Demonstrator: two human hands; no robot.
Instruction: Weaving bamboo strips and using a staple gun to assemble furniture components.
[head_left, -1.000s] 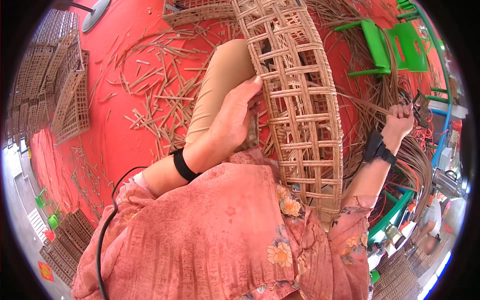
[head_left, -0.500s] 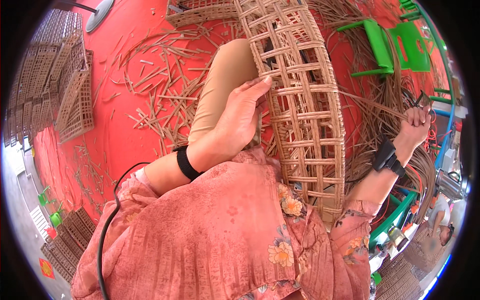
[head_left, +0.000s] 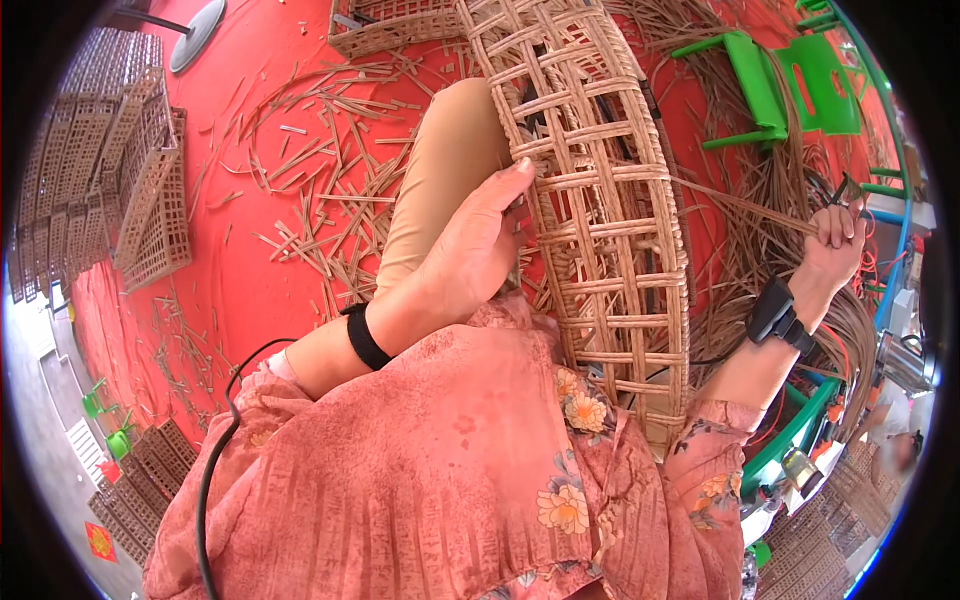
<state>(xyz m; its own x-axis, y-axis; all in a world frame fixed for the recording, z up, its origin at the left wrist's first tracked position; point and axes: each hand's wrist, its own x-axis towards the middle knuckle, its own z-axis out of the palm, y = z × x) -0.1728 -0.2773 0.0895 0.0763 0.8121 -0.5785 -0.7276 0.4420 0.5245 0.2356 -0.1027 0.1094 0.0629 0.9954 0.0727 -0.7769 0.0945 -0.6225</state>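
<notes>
A brown woven basket (head_left: 615,215) with an open grid of flat strands lies on its side across my lap, its length running away from me. My left hand (head_left: 480,240) is at its left edge, thumb against the rim and the other fingers partly hidden beside it. Off to the right, my right hand (head_left: 836,238) is closed on a long brown strip (head_left: 745,204), which stretches from the basket's right side. A dark, forked tool (head_left: 847,188) sticks out above that fist; its kind is unclear. Behind the lattice, dark parts show inside the basket.
Cut strip pieces (head_left: 340,215) litter the red floor covering (head_left: 240,130). Long loose strips (head_left: 770,180) are heaped at right, by a green plastic chair (head_left: 750,90). Stacked woven baskets (head_left: 90,150) stand at left; another basket (head_left: 395,28) lies ahead. A black cable (head_left: 225,430) crosses my sleeve.
The basket has tilted slightly, its far end shifting left. My left thumb has slid a little left to the rim. My right hand stays out at the right with the strip.
</notes>
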